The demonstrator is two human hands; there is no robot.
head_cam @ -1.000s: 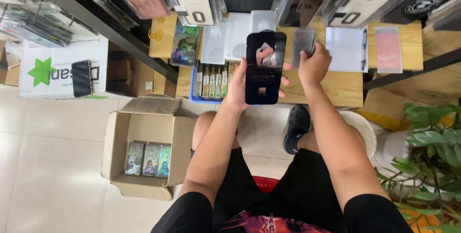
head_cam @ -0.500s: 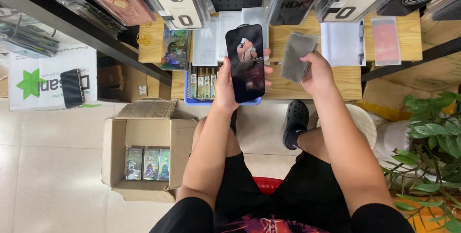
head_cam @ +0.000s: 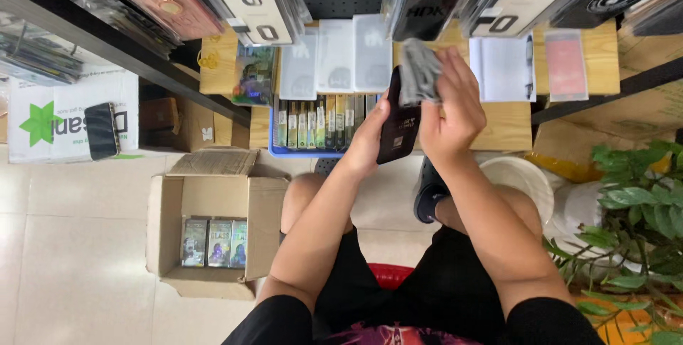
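Observation:
My left hand (head_cam: 370, 139) holds a black phone (head_cam: 397, 121) upright and turned edge-on, at about chest height over a low wooden table (head_cam: 509, 128). My right hand (head_cam: 448, 107) grips a crumpled grey cloth (head_cam: 420, 71) and presses it against the upper part of the phone. I sit on a red stool (head_cam: 390, 274) with my knees apart.
A blue tray of boxed items (head_cam: 316, 124) and white packets (head_cam: 334, 57) lie on the table. An open cardboard box (head_cam: 213, 235) with several packs stands on the floor at left. Phone cases hang overhead. A green plant (head_cam: 633, 210) is at right.
The phone has turned from facing me to edge-on and shifted right. My right hand with the cloth moved from beside the phone onto it.

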